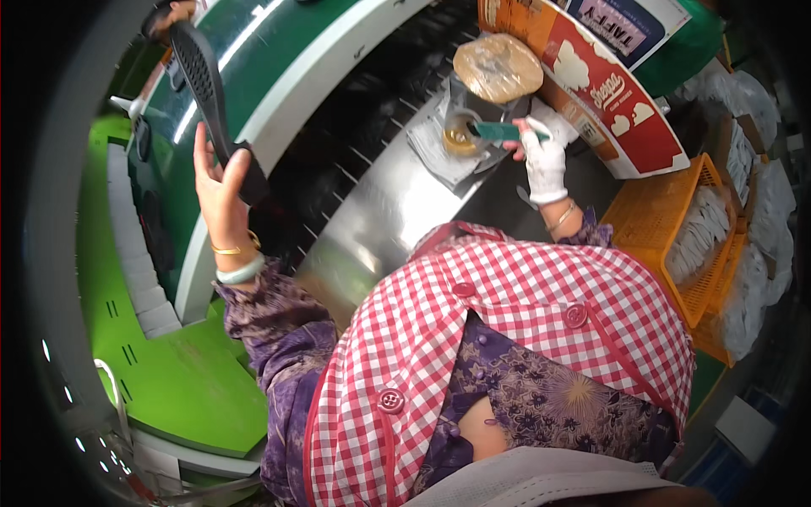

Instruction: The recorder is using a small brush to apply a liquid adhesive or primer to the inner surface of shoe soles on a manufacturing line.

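Observation:
My bare left hand (221, 190) holds a long black shoe sole (203, 80) upright, its lower part between thumb and fingers. A pitted, textured face shows near its upper end. In a white glove with bare fingertips, my right hand (542, 160) grips the green handle of a brush (498, 131). The brush's tip points into a small clear pot (460, 139) with amber liquid, likely glue. Grey sheets (431, 152) lie under the pot on a metal surface (363, 190). Just behind the pot sits a plastic-wrapped tan bundle (498, 69).
A red and orange printed cardboard panel (621, 110) stands at the right. Yellow crates (650, 220) below it hold grey, wrapped pieces. A green conveyor (274, 55) with a white edge curves along the left, past a bright green panel (186, 384). Another person's hand (173, 15) is at upper left.

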Motion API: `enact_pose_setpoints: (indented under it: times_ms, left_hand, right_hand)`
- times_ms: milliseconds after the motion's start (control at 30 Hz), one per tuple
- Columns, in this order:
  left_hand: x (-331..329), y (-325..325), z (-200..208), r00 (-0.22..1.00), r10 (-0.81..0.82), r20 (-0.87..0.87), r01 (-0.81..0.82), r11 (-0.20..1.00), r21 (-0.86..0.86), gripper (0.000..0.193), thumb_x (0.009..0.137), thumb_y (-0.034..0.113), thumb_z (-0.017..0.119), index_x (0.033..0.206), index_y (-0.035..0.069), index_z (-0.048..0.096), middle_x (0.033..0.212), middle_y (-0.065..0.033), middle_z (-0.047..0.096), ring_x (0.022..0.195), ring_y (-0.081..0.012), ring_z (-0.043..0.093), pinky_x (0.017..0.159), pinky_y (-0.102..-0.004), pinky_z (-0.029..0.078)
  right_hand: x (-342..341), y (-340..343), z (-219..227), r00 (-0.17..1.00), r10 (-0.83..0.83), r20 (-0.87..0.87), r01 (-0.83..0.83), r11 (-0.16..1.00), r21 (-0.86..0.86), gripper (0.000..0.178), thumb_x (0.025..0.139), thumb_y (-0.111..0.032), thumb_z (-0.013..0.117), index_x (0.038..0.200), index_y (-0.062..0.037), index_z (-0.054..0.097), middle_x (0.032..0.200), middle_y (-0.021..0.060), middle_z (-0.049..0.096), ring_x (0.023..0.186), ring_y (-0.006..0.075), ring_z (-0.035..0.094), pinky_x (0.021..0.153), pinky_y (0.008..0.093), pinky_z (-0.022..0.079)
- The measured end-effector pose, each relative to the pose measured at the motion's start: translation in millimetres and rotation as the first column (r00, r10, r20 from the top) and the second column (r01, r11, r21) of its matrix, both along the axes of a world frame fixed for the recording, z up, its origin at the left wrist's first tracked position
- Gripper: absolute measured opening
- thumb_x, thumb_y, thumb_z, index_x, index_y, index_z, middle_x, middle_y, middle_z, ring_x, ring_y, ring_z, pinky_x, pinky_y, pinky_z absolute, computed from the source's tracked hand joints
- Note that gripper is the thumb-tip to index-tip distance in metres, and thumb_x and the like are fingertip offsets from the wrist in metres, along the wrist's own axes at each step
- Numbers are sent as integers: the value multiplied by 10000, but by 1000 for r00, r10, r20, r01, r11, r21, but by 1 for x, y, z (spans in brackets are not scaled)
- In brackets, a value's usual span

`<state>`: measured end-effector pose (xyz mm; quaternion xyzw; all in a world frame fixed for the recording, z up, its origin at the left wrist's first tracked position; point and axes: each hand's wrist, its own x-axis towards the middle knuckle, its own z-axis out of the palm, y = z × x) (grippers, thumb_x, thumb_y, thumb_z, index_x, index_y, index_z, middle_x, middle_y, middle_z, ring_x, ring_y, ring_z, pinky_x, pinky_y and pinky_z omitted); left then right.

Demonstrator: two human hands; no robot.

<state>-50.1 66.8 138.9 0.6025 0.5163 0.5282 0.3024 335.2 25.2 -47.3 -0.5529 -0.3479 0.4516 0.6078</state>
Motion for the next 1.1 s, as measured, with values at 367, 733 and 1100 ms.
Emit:
enact_pose_setpoints:
  times_ms: [367,733,1100]
  left_hand:
    - [97,-95,-121,500,136,855,444,808,-388,571,775,44,506,1323,-1,349,1126,-122,564,995,-200,575,851,-311,480]
    - [101,-98,-174,200,206,958,595,751,-285,442,918,268,337,1273,17,414,1259,-228,466,1173,-415,448,880,-460,485]
    - [102,-97,-185,274,83,958,527,821,-222,504,942,296,301,1410,119,238,1347,-173,396,1177,-389,451,881,-426,485]
  right_hand:
    - [7,43,-32,977,123,176,-102,987,-120,305,859,-237,614,1057,-5,617,832,37,661,669,62,596,547,197,429]
    - [13,62,-38,931,204,301,-156,972,-177,335,837,-259,647,1063,-14,620,839,28,650,687,74,614,541,189,420]
    - [34,66,-48,976,207,62,-204,978,-54,271,868,-219,588,1029,-3,614,820,55,648,583,88,549,465,198,371]
